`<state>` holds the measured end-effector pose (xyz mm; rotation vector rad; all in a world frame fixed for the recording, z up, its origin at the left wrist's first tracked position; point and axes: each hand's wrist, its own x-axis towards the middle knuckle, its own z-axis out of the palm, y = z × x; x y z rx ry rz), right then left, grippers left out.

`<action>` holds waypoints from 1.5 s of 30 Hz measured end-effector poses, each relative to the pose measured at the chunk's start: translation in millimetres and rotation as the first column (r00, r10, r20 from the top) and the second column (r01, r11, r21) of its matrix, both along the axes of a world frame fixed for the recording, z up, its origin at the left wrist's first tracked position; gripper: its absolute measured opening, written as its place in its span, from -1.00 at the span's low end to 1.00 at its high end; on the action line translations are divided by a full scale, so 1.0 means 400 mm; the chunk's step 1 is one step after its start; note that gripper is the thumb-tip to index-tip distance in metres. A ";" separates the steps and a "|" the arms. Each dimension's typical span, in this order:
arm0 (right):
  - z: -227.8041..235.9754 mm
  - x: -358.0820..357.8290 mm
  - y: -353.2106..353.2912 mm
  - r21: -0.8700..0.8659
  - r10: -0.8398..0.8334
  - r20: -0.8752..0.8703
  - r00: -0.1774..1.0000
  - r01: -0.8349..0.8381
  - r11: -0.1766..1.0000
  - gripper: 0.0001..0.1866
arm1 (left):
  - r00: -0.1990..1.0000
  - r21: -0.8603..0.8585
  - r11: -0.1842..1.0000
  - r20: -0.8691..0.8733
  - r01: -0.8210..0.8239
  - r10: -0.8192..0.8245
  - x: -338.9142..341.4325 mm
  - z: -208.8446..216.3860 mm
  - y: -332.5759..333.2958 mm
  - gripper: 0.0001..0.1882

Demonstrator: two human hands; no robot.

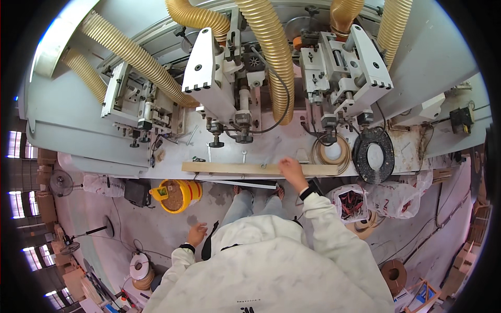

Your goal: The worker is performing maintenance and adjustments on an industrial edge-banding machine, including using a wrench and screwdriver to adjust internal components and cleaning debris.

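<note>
My right hand [292,172], with a dark band at its wrist, is over the right half of a long pale wooden strip [224,167]. Its fingers are curled in, and whatever may be in them is hidden. The strip lies along the front edge of the machine's table. A small round metal piece [263,166] shows left of these fingers. Behind the strip lie a wrench [244,156] and another slim metal tool [210,153]. Low at my left side hangs my left hand [197,233], empty, with loosely bent fingers apart.
White machine heads [209,73] with black knobs and ribbed yellow hoses [271,57] stand behind the table. A black coil [373,155] and a tan coil [342,156] are at right. Below are a yellow bucket [180,196] and a white bag [350,203].
</note>
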<state>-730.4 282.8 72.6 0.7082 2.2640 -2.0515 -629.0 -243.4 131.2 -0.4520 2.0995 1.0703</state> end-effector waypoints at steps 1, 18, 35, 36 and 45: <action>0.054 -0.054 -0.016 0.008 0.033 -0.034 0.999 -0.032 0.999 -0.85 | 1.000 -0.001 1.000 0.003 -0.004 0.004 0.004 0.005 0.000 -0.69; 0.060 -0.368 -0.154 -0.691 0.098 0.319 0.943 0.161 0.705 -0.62 | 0.995 0.028 0.994 0.014 -0.104 0.103 0.113 0.048 -0.007 -0.67; -0.016 -0.372 -0.171 -0.917 0.125 0.055 0.991 0.001 0.399 -0.62 | 0.961 0.037 0.960 -0.009 -0.278 0.278 0.166 0.012 -0.037 -0.69; -0.017 -0.372 -0.170 -0.912 0.136 0.062 0.989 0.000 0.409 -0.62 | 0.967 0.021 0.967 -0.010 -0.256 0.256 0.164 0.013 -0.037 -0.69; -0.012 -0.377 -0.162 -0.892 0.159 0.099 0.982 0.017 0.452 -0.58 | 0.985 -0.004 0.986 -0.054 -0.164 0.163 0.161 0.028 -0.039 -0.68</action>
